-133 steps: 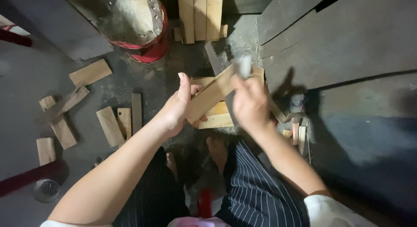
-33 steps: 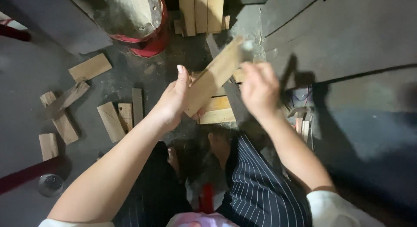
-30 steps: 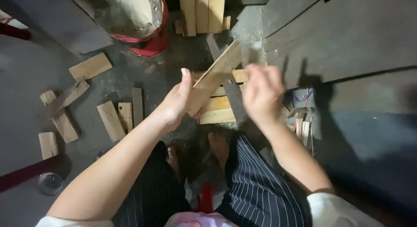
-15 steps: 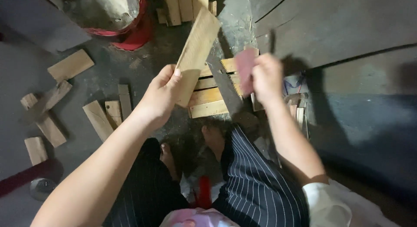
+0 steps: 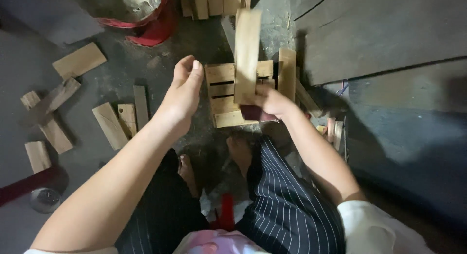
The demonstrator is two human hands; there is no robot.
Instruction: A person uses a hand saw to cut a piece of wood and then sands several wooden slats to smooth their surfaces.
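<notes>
Since half a second ago, the wooden slat (image 5: 247, 54) passed to the right hand (image 5: 272, 102), which pinches its lower end upright above the stacked boards (image 5: 224, 96). Left hand (image 5: 184, 91) is spread, empty. Slat seems light, stiff, splintery; hold near middle.

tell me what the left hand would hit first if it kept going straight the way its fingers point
The left hand is open, fingers aimed up-right. Going straight on, it would probably meet the upright wooden slat held in the right hand, though depth is hard to judge from above.
</notes>
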